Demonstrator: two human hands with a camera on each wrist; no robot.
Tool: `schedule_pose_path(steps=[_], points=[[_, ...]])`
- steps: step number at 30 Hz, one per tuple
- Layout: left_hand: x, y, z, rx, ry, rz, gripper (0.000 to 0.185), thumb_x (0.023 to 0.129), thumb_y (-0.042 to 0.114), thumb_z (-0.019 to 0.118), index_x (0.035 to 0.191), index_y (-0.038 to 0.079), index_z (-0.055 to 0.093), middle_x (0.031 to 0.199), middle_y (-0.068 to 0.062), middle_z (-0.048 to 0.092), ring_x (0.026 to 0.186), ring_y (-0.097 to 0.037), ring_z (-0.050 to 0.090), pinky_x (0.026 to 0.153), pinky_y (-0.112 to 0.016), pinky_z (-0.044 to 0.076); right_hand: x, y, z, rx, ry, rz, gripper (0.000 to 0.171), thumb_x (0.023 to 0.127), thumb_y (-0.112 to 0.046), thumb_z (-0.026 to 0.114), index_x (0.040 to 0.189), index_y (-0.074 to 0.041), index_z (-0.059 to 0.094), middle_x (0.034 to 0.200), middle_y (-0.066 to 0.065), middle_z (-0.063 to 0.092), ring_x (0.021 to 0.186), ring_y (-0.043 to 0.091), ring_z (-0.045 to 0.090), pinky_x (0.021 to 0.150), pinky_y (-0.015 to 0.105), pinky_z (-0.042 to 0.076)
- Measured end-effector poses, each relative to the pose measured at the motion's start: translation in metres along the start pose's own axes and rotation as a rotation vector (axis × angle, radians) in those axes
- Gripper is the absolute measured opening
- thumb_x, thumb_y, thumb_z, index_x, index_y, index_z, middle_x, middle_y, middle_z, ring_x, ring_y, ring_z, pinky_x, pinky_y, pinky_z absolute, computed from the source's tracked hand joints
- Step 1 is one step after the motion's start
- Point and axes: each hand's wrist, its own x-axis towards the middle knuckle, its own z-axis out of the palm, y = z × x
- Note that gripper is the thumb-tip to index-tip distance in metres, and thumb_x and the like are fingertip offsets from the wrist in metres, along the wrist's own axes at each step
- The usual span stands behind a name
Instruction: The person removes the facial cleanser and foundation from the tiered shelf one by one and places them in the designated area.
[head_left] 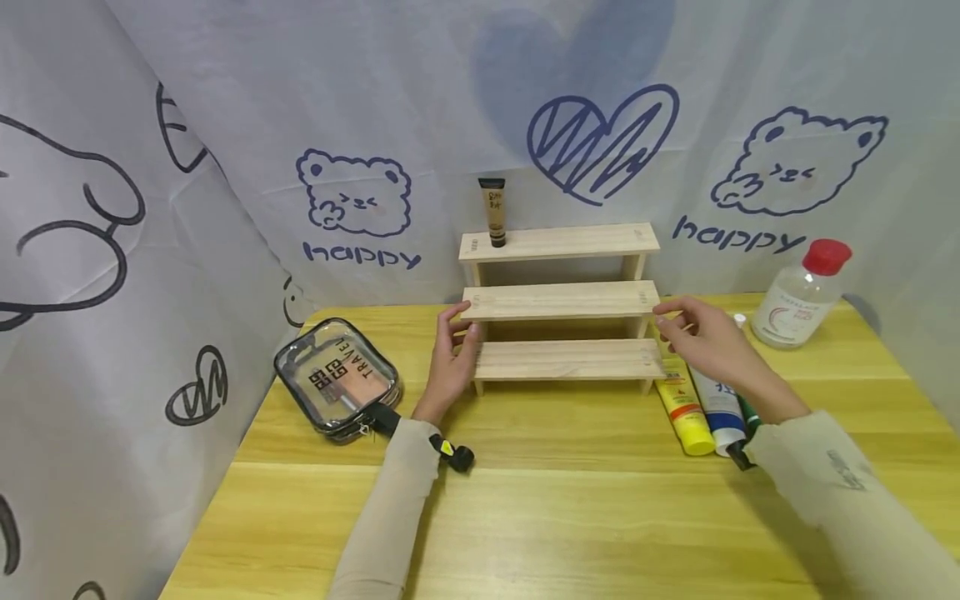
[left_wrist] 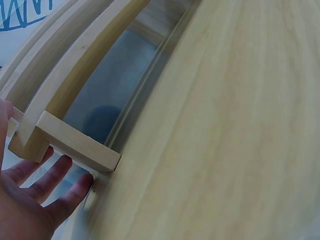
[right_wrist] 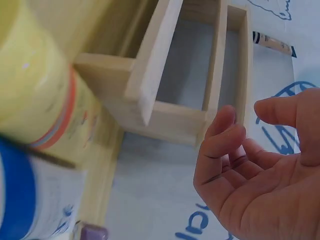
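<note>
A three-step wooden rack (head_left: 562, 302) stands near the back of the table. At its left end is my left hand (head_left: 454, 354), fingers spread loosely against the side; the left wrist view shows the fingertips close to the lower side rail (left_wrist: 80, 142). My right hand (head_left: 701, 333) is at the right end of the middle step, fingers bent and thumb apart. In the right wrist view those fingers (right_wrist: 220, 155) overlap the rack's end (right_wrist: 202, 120) and hold nothing. A small beige tube with a dark cap (head_left: 493, 212) stands on the top step, at its left.
Beneath my right forearm lie a yellow tube (head_left: 686, 412), a white and blue tube (head_left: 722, 408) and a green item (head_left: 751, 414). A clear bottle with a red cap (head_left: 798, 296) stands at the back right. A transparent travel pouch (head_left: 337, 379) lies left of the rack. Printed cloth hangs behind.
</note>
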Motion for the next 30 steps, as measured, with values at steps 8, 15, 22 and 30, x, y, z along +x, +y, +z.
schedule_pose_path(steps=[8,15,22,30], points=[[0.002,-0.001,-0.001,-0.004,0.012,0.031,0.044,0.117,0.026,0.052,0.160,0.024,0.042,0.144,-0.026,0.060,0.130,-0.043,0.063,0.107,-0.055,0.053,0.017,-0.030,0.001,0.021,0.035,-0.055,0.045,0.115,-0.037,0.051,0.147,-0.006,0.061,0.114,0.018,0.072,0.096,0.030,0.065,0.072,0.029,0.054],[0.003,0.000,-0.001,-0.006,0.006,0.028,0.044,0.117,0.024,0.051,0.160,0.022,0.041,0.145,-0.026,0.059,0.131,-0.043,0.063,0.108,-0.056,0.053,0.031,-0.049,0.006,0.059,0.031,-0.113,0.043,0.115,-0.034,0.054,0.146,-0.005,0.061,0.114,0.018,0.073,0.091,0.024,0.064,0.074,0.029,0.053],[0.002,-0.001,-0.001,-0.009,0.004,0.022,0.044,0.117,0.026,0.052,0.160,0.023,0.042,0.144,-0.026,0.061,0.129,-0.043,0.064,0.106,-0.053,0.054,0.045,-0.061,0.009,0.140,0.009,-0.181,0.042,0.116,-0.031,0.053,0.147,-0.004,0.060,0.123,0.022,0.070,0.103,0.032,0.068,0.075,0.023,0.055],[0.000,-0.005,0.000,-0.023,0.009,0.028,0.044,0.117,0.027,0.053,0.160,0.025,0.043,0.143,-0.025,0.062,0.130,-0.045,0.064,0.105,-0.054,0.053,0.061,-0.079,0.011,0.172,0.043,-0.211,0.038,0.115,-0.027,0.055,0.145,-0.006,0.061,0.119,0.023,0.071,0.104,0.036,0.066,0.074,0.023,0.056]])
